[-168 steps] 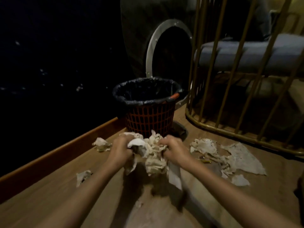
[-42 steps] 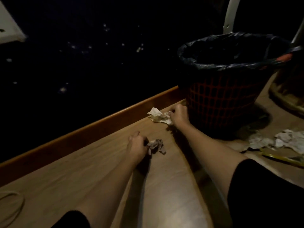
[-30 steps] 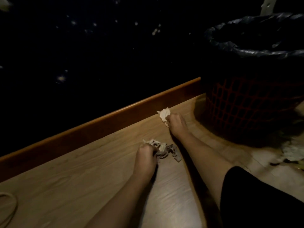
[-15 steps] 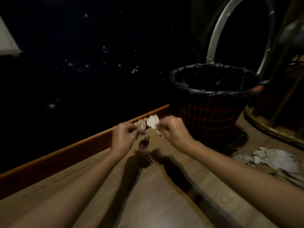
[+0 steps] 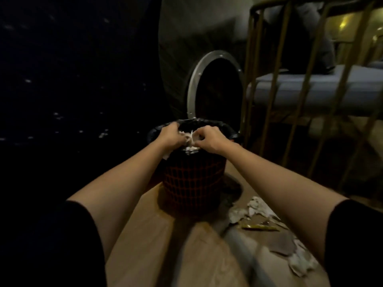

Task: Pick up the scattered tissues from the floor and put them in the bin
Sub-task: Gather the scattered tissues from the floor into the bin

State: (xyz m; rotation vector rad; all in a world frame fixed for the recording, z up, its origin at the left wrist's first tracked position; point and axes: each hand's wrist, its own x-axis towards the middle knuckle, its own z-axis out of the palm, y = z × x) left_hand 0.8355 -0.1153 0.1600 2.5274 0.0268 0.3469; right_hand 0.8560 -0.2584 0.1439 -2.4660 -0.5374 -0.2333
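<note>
The red mesh bin (image 5: pixel 192 181) with a black liner stands on the wooden floor in the middle of the view. Over its mouth, my left hand (image 5: pixel 171 136) and my right hand (image 5: pixel 208 137) sit close together, both closed on a wad of crumpled white tissues (image 5: pixel 190 141). The wad hangs just above the front rim, partly hidden by my fingers. More torn tissues (image 5: pixel 255 210) lie flat on the floor to the right of the bin, and further pieces (image 5: pixel 300 264) lie nearer to me at the lower right.
A golden-barred frame (image 5: pixel 290 100) with a grey cushion stands right of the bin. Behind the bin leans a round metal-rimmed opening (image 5: pixel 215 88). The left side is dark beyond a wooden edge. A yellowish wrapper (image 5: pixel 259 227) lies among the floor tissues.
Both hands rose from the floor by the wooden edge, carrying the gathered tissues together, and now hold them over the bin's mouth. The view has swung right and up.
</note>
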